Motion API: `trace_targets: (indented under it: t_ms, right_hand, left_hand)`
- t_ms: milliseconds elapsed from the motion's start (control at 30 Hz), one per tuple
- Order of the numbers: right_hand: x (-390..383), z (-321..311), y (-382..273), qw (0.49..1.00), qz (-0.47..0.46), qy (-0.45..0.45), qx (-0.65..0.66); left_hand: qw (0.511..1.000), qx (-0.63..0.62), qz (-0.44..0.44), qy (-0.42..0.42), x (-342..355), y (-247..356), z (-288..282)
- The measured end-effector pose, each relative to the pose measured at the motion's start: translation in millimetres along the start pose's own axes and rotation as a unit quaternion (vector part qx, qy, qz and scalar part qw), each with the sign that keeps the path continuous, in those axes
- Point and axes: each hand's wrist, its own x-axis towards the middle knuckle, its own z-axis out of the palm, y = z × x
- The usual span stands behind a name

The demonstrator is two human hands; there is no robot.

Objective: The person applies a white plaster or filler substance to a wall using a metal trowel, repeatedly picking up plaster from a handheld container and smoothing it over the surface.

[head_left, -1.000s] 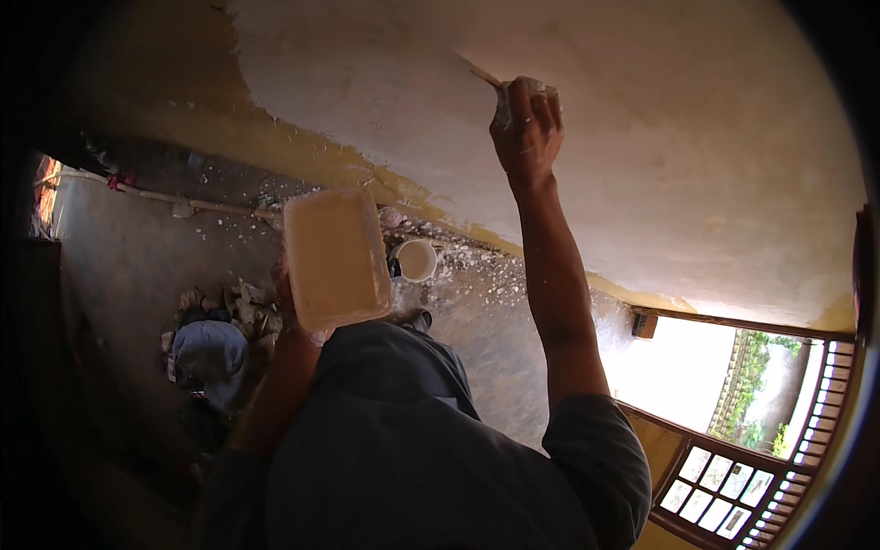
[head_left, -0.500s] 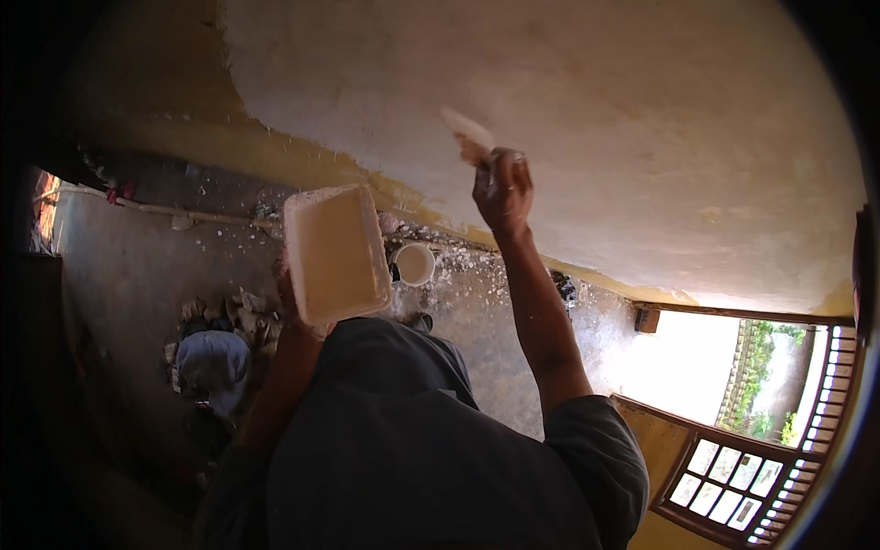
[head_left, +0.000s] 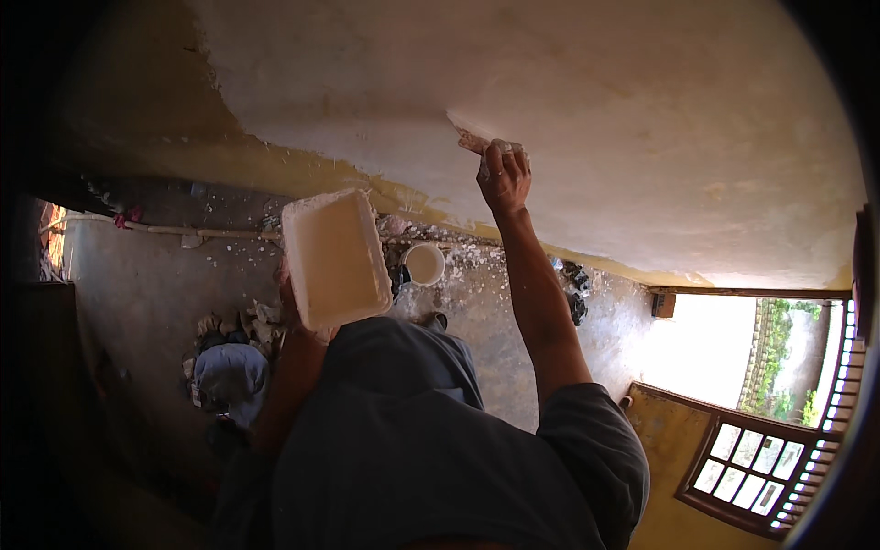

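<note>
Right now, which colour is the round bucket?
The round bucket is whitish, best seen in the head view.

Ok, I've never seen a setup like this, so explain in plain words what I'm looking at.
There is no machine here: these are a person's bare hands. The view comes from a wide fisheye camera worn on the head, looking down, so straight edges bend near the rim.

The left hand supports a pale rectangular tub; most of that grip is hidden. The right hand holds a flat tool, which appears to meet the wall. That wall is mostly pale, with yellowish areas along its lower edge. Below, a white bucket stands on the floor, with white specks scattered around it.
</note>
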Motion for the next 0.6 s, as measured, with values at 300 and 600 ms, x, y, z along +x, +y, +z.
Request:
trace_targets:
  t_ms: [300,600]
  right_hand:
    - [58,-36,11,0.997,-0.004,0.079,0.011]
    - [101,-72,27,0.988,0.078,0.133,-0.014]
  left_hand:
    - [0.996,-0.054,-0.062,0.040,3,3,8]
    - [0.998,-0.014,-0.008,0.063,1,4,21]
